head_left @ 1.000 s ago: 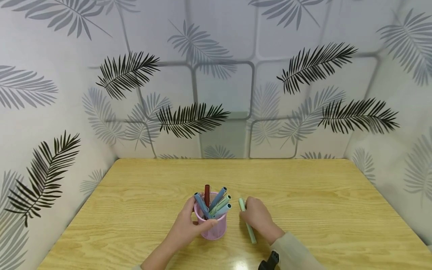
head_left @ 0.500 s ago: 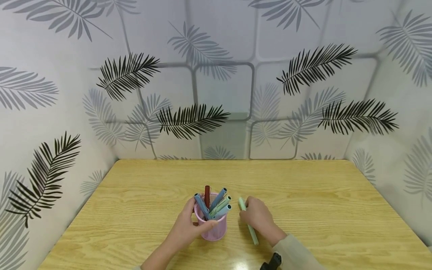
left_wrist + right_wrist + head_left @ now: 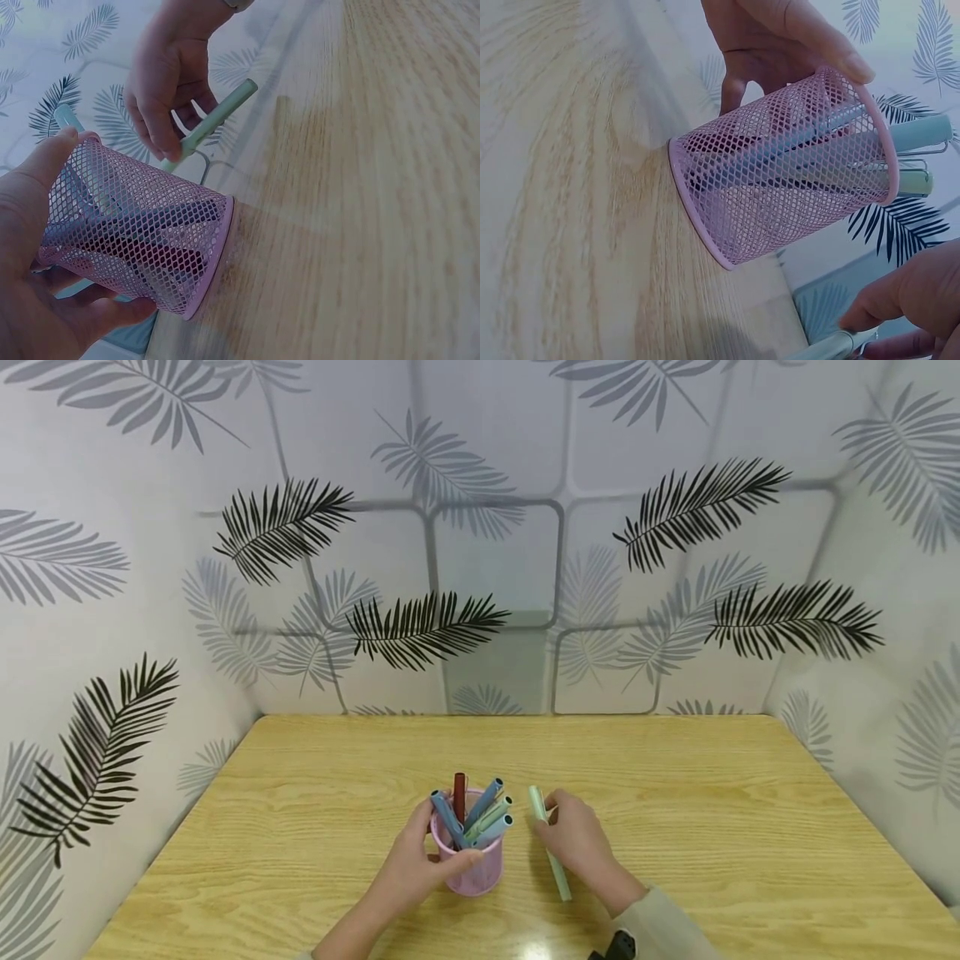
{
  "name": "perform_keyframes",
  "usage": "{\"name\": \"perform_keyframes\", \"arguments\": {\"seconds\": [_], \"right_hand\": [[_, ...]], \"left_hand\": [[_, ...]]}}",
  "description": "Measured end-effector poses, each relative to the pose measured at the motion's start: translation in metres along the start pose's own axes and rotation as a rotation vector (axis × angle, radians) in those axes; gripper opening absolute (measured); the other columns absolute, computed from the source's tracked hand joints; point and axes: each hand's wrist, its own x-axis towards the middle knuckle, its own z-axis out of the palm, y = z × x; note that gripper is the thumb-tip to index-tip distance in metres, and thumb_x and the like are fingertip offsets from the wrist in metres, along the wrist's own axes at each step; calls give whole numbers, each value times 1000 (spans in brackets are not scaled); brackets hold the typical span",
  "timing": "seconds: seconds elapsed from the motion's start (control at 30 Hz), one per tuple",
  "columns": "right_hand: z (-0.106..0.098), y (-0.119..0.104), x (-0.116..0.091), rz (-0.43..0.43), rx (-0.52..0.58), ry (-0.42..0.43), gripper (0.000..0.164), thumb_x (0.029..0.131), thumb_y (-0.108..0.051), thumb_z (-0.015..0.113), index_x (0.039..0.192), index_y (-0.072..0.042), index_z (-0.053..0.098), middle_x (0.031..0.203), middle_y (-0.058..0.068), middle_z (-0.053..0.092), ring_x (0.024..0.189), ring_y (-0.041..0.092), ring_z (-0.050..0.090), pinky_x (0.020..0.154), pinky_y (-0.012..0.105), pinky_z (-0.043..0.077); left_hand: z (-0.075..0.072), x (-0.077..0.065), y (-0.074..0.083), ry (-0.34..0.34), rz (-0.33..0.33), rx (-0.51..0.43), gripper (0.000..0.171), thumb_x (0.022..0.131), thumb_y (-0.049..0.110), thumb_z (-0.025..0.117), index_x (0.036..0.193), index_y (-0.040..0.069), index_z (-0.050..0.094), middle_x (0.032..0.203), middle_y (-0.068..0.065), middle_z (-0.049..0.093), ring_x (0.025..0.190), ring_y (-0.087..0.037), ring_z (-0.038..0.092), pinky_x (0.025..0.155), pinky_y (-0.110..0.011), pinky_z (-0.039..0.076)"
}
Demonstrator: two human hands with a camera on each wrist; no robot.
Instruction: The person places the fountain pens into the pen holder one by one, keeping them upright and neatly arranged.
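A pink mesh pen holder (image 3: 480, 870) stands on the table, and my left hand (image 3: 405, 868) grips it from the left, thumb across the front near the rim. Several capped pens lean inside it: a dark red pen (image 3: 460, 795), blue ones, a green pen (image 3: 491, 814) and a light blue pen (image 3: 495, 830). To the right of the holder, my right hand (image 3: 579, 837) pinches a light green pen (image 3: 557, 872) between thumb and fingers. In the left wrist view this green pen (image 3: 225, 114) slants past the holder's far side. Part of it is hidden by the fingers.
The wood-grain table (image 3: 712, 793) reaches back to a wall (image 3: 495, 552) with a feather-leaf pattern. Similar patterned panels flank it on both sides. A dark device (image 3: 621, 946) sits at the right wrist, beside a beige sleeve (image 3: 660, 927).
My right hand has shifted slightly away from me, and the far end of the light green pen has moved the same way. My left hand and the pen holder stay in place.
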Motion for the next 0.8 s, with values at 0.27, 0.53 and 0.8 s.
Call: {"name": "perform_keyframes", "arguments": {"seconds": [0.27, 0.53, 0.8], "right_hand": [[-4, -2, -3, -46, 69, 63, 24, 81, -8, 65, 101, 2, 58, 81, 7, 56, 63, 15, 50, 50, 27, 45], [-1, -4, -9, -129, 160, 137, 20, 82, -4, 65, 100, 0, 59, 81, 6, 54, 58, 12, 48, 47, 25, 44], [-6, -9, -15, -151, 208, 191, 23, 83, -5, 66, 104, 0, 59, 83, 6, 55, 60, 15, 52, 47, 24, 46]], "left_hand": [[-1, 1, 1, 8, 24, 4, 68, 77, 31, 77, 133, 19, 39, 127, -7, 46, 115, -29, 47, 78, -39, 53], [-1, 1, 0, 3, 33, -19, 69, 77, 30, 77, 134, 18, 39, 128, -8, 46, 115, -30, 47, 78, -40, 53], [-1, 0, -2, 5, 35, -4, 69, 77, 35, 77, 133, 18, 40, 127, -8, 46, 115, -30, 47, 79, -40, 52]]}}
